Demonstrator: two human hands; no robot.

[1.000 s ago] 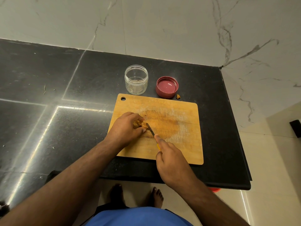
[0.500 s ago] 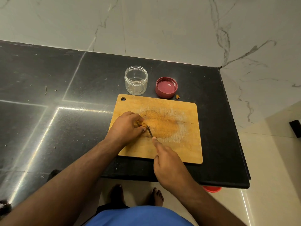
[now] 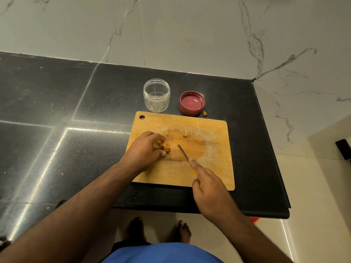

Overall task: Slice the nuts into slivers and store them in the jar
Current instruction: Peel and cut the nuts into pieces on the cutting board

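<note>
From the head view, the left hand curls its fingers around a small cluster of nuts on the left part of the wooden cutting board. The right hand grips a yellow-handled knife, its blade just right of the nuts. A stray nut piece lies farther in. Beyond the board stand the open clear jar and, to its right, the upturned red lid.

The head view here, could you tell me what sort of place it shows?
Most likely a home kitchen. A dark polished stone counter meets a marble-look wall, and on it lie a wooden cutting board, a clear jar and its red lid. The right hand holds a small knife.
</note>
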